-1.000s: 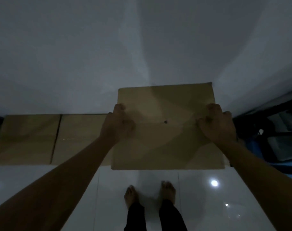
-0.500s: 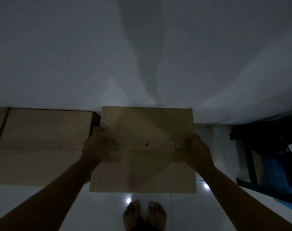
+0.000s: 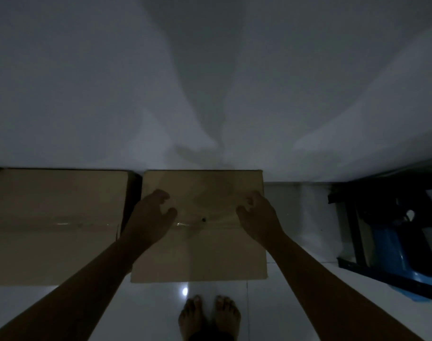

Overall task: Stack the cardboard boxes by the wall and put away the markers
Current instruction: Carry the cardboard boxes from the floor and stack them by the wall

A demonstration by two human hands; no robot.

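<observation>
In the head view the room is dim, and a sealed cardboard box [image 3: 202, 252] sits on the glossy white tile floor [image 3: 296, 299] with its far edge against the white wall [image 3: 210, 82]. A strip of clear tape [image 3: 207, 221] runs across its top, with a small dark spot near the middle of the strip. The left hand [image 3: 152, 216] hovers over the left part of the box top, fingers loosely curled and spread, thumb apart, holding nothing; whether it touches the cardboard cannot be told in this light. The right hand [image 3: 255, 212] hangs over the right part of the same top in the same relaxed, half-open pose, also holding nothing. Just left of the box, apart from it by a narrow dark gap, a second cardboard box [image 3: 54, 225] stands against the wall, taped the same way. Right of the first box, across a bare stretch of floor, a dark metal rack [image 3: 352, 232] holds something blue [image 3: 389, 244]. The person's two bare feet [image 3: 208, 316] stand close together on the floor just in front of the first box, beside a bright reflection of a lamp. No markers can be made out.
</observation>
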